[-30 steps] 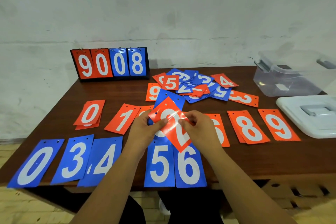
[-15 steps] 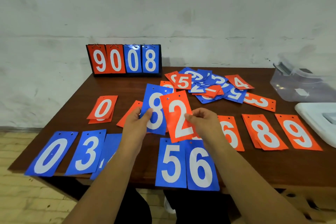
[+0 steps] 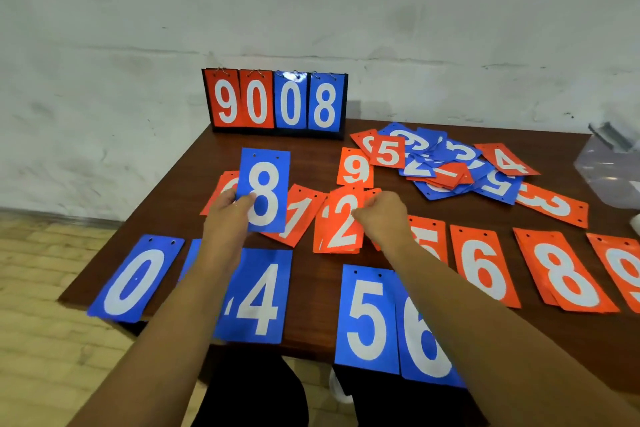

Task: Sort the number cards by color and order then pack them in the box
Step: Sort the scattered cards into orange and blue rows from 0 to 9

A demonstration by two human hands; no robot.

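Pinches blue 8 (image 3: 266,191) in left hand (image 3: 227,215); lowers red 2 (image 3: 341,222), raised a moment ago, beside red 1 (image 3: 298,218), right hand (image 3: 384,215) gripping its edge. Fills that red-row slot.

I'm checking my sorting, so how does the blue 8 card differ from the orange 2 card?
The blue 8 card is blue, the orange 2 card orange. The blue 8 card is held up by the left hand; the orange 2 card lies in the orange row, the right hand pinching its edge. Both carry white digits.
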